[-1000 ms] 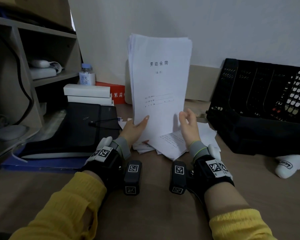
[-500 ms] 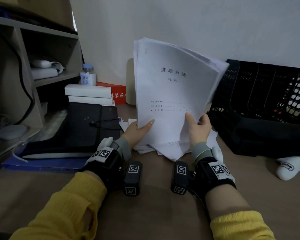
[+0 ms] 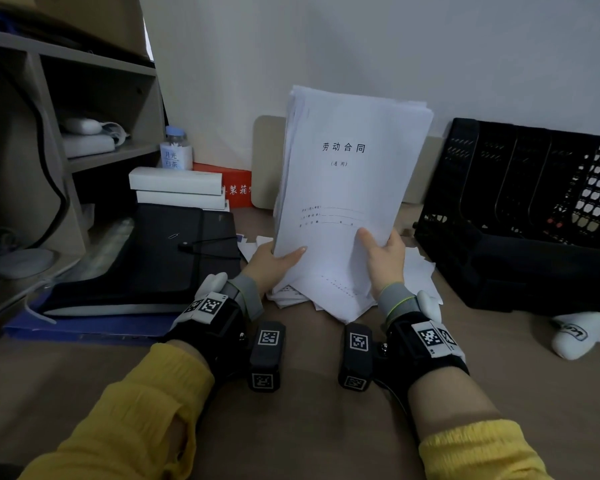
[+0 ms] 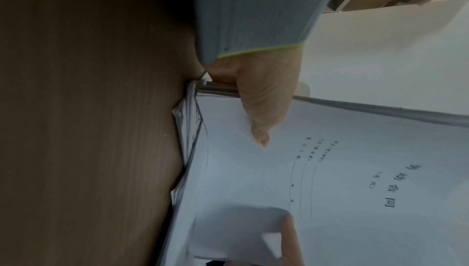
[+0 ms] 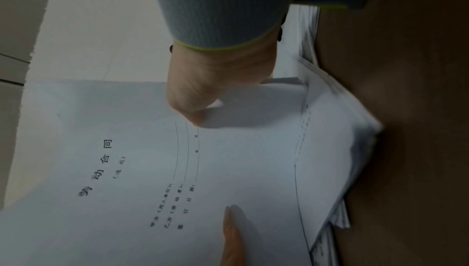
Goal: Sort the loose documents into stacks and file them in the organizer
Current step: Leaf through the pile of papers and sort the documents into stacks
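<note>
Both hands are on one thick stack of papers, held upright just above the brown counter around the middle of the head view. The left hand grips the bottom-left corner with the thumb across the front page, and the right hand grips the bottom-right the same way, thumb on the front, other fingers behind. The front page is a cover sheet with a printed title and a few blank lines near the bottom. The top edges of the stack are fanned and not lined up.

Under the stack, more loose sheets lie in a messy pile on the counter. The black organizer sits at about 3 o'clock from the stack, against the wall. At 9 o'clock there's a black folder, with two white boxes piled behind it and a small bottle past those. A white sock lies at about 4 o'clock.
</note>
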Action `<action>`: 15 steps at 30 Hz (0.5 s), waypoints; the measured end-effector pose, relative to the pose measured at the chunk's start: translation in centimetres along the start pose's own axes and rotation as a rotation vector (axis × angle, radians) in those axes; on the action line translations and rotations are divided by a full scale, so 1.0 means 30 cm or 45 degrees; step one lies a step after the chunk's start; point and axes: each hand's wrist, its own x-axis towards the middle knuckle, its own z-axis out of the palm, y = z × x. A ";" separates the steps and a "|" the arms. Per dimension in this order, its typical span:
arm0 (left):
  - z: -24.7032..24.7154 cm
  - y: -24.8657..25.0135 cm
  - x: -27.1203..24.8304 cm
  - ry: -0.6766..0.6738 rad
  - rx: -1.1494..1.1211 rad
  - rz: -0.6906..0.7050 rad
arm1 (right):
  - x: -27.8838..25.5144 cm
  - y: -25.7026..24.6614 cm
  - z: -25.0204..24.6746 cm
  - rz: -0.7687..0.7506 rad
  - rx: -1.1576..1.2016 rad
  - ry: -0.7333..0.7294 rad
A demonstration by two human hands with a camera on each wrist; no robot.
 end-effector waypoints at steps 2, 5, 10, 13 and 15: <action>0.000 0.000 0.003 0.015 -0.025 -0.007 | 0.003 0.006 0.000 0.040 0.000 -0.025; -0.007 -0.004 0.011 0.034 0.015 -0.033 | 0.010 0.018 0.005 0.119 -0.045 -0.051; -0.011 -0.017 0.021 0.043 0.089 -0.094 | 0.011 0.040 0.002 0.294 -0.070 -0.099; -0.010 -0.021 0.022 0.042 0.118 -0.094 | 0.003 0.038 0.004 0.331 -0.021 -0.141; -0.009 -0.018 0.019 0.071 0.105 -0.080 | 0.000 0.034 0.001 0.300 -0.034 -0.144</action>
